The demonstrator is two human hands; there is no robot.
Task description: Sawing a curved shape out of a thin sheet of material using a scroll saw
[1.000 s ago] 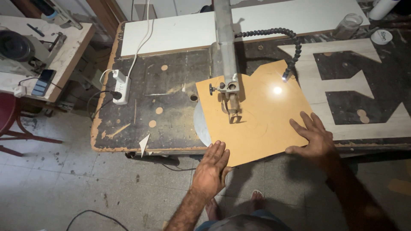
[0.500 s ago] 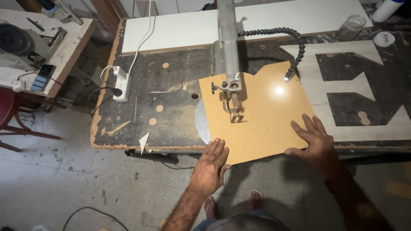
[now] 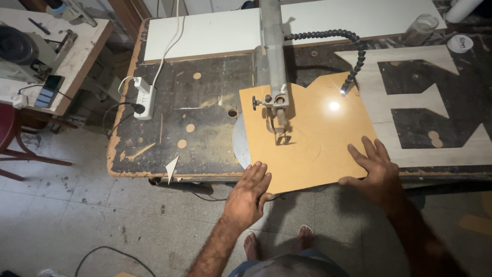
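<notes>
One head-worn view, looking steeply down over a workbench.

The camera sits above and just behind the near edge of the dark worktable [image 3: 205,128], facing away from the person's body toward the far white board [image 3: 215,33]. It is close enough that the left hand [image 3: 248,197] and right hand [image 3: 376,172] fill the lower middle, with the person's feet and the tiled floor [image 3: 66,220] beneath. A side table [image 3: 72,56] clips the upper left corner.

Dark phone screen [image 3: 47,91] on left bench; round white label [image 3: 459,43] top right.
</notes>
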